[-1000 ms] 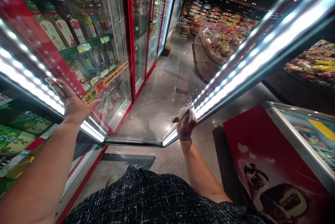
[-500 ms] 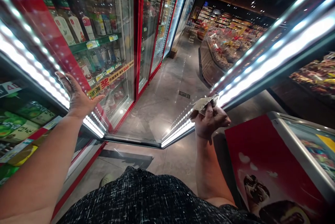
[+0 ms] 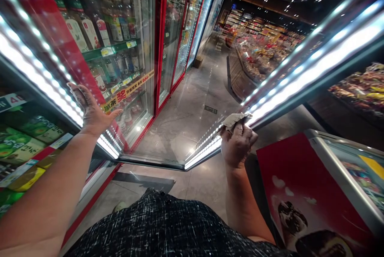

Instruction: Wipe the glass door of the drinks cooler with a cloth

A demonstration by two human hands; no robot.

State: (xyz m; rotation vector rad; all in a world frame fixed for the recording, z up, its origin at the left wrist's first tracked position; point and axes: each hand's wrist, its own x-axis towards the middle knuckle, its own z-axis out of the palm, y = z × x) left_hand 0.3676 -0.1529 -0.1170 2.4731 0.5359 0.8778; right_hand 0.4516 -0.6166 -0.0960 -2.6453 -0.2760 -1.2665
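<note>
An opened glass cooler door (image 3: 151,163) stands in front of me, with bright light strips along both sides. My left hand (image 3: 93,109) rests with spread fingers by the left light strip (image 3: 42,63), and nothing is in it. In my right hand (image 3: 239,144) is a crumpled pale grey cloth (image 3: 235,120), bunched under the fingers. The cloth lies against the door beside the right light strip (image 3: 300,69). Part of it is hidden behind my knuckles.
Behind the glass, bottles (image 3: 90,29) fill the shelves of a red-framed cooler. Packaged drinks (image 3: 19,143) stand on the shelves at left. A red chest freezer (image 3: 291,177) is close on my right. Farther off, a curved display (image 3: 249,65) holds packaged goods.
My right hand has turned at the wrist and shifted slightly left with the cloth. My left hand stays spread in nearly the same place.
</note>
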